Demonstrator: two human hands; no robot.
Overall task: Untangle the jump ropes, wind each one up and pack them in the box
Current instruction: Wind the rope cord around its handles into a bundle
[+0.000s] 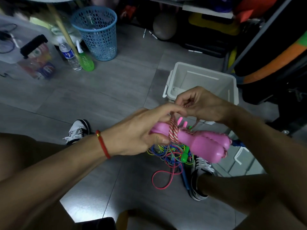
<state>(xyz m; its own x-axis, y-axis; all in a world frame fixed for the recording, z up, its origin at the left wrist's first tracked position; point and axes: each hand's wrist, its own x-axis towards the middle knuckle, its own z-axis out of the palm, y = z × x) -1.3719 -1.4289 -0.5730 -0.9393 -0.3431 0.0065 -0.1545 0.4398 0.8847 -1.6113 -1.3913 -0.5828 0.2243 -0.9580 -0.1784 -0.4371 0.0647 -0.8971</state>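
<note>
Handles (199, 143) of the pink rope sit bundled in my left hand (141, 130), fingers curled round them, while my right hand (199, 103) pinches the striped cord (173, 130) being wound on. The box (201, 83) just beyond looks unfilled. A tangle (167, 153) of coloured ropes waits on the floor below, so most work remains.
</note>
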